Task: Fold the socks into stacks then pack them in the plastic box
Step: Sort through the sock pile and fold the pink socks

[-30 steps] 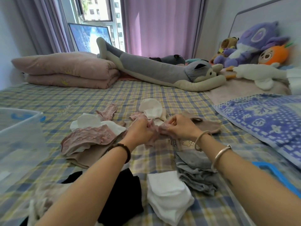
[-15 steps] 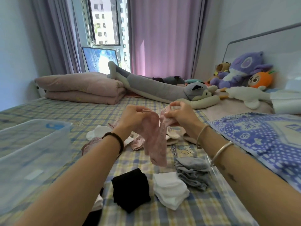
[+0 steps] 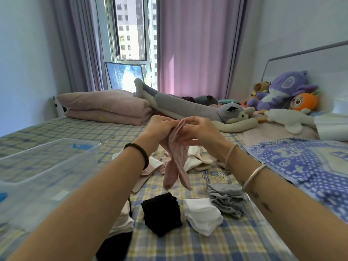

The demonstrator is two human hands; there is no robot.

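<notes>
pink quilt (image 3: 105, 108) | grey husky plush (image 3: 188, 108) | purple plush (image 3: 282, 91) | blue towel (image 3: 301, 162)

You're facing a bright window (image 3: 131, 29) with tower blocks outside, lilac curtains (image 3: 195, 44) either side. Pale walls (image 3: 26, 53) around you, a checked bed (image 3: 75, 129) beneath, a white headboard (image 3: 310, 61) on your right, daylight falling across a folded pink quilt (image 3: 105, 108).

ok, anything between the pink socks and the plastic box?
Nothing visible. The left hand and right hand hold the pink socks up above the bed. The plastic box sits to the left, and its top looks open.
</notes>
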